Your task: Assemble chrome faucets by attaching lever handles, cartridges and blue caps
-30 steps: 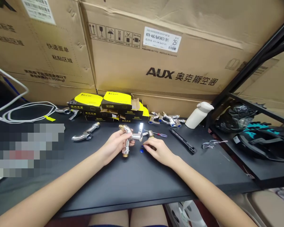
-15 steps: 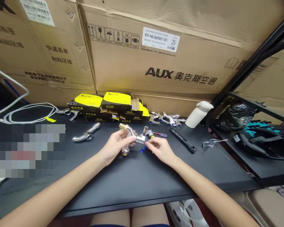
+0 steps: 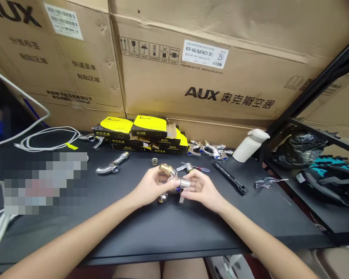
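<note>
My left hand (image 3: 149, 188) grips the chrome tap with brass threaded ends (image 3: 168, 173); my right hand (image 3: 202, 188) pinches its chrome sleeve (image 3: 185, 183).

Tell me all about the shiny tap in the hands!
The tap is a small bent metal fitting, shiny chrome with brass-coloured threaded ends, one up at the top and one down near the table. A flat chrome handle sticks out to the side. The left hand grips its body and the right hand pinches the handle end. It is held just above the black table.
</note>
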